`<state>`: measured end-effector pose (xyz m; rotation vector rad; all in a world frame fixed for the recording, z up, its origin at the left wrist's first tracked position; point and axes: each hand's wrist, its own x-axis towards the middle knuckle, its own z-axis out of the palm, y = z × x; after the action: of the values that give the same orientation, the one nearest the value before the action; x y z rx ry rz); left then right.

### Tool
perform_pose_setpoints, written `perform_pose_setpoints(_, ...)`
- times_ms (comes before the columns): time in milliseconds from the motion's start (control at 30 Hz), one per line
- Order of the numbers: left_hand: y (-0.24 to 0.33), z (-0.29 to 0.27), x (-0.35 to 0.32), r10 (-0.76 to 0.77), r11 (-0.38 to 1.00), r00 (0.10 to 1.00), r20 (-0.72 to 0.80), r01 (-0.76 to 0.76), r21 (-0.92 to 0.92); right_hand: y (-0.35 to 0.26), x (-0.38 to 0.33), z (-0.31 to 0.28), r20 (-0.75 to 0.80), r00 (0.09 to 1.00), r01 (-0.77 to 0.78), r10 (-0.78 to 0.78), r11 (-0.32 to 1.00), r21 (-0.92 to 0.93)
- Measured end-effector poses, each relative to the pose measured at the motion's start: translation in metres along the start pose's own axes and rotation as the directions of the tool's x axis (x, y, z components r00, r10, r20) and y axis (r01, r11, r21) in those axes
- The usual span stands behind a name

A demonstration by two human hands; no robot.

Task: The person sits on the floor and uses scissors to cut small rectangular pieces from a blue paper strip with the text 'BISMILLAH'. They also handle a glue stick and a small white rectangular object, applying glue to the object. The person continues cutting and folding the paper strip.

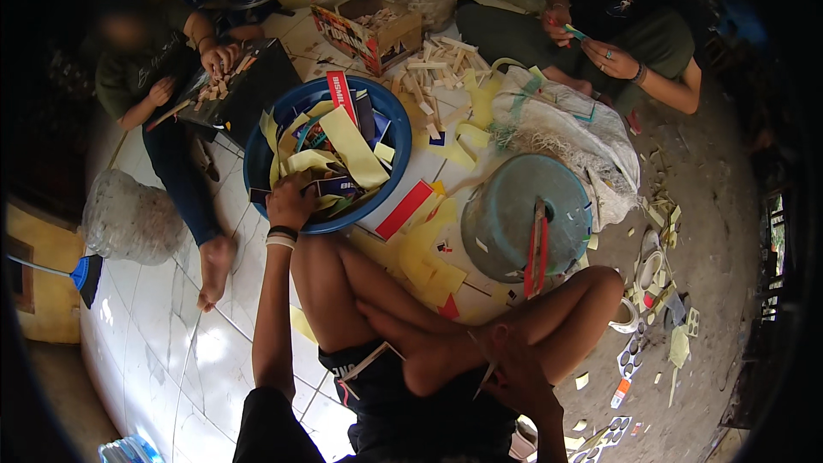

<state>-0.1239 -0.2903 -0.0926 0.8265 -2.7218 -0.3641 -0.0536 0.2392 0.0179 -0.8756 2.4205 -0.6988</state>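
My left hand (291,202) is at the near left rim of a blue basin (399,163), its fingers closed on a dark printed paper strip (334,188). Pale yellow and printed paper strips (351,147) fill the basin. Low over my crossed legs, my right hand (521,377) is closed and in shadow. Two thin blades, seemingly those of scissors (487,377), stick out from it and spread apart. Thin wooden sticks (370,362) lie on my lap beside my right foot.
An upturned grey-green bucket (506,197) carries a red-handled tool (537,249). Behind are a white sack (566,120), wooden pieces (441,64) and a cardboard box (360,34). Two people sit opposite; one handles wooden pieces on a black box (266,77). Paper scraps (429,266) litter the floor.
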Motion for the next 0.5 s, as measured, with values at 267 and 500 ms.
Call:
perform_pose_setpoints(267, 0.01, -0.02, -0.013, 0.119, 0.982, 0.991, -0.055, -0.126, -0.14, 0.025, -0.006, 0.01, -0.004, 0.998, 0.063, -0.063, 0.998, -0.023)
perform_pose_setpoints(500, 0.034, -0.081, -0.04, 0.234, 0.818, 0.955, -0.181, -0.295, -0.495, 0.015, 0.002, 0.008, -0.038, 0.997, 0.058, -0.062, 0.992, -0.11)
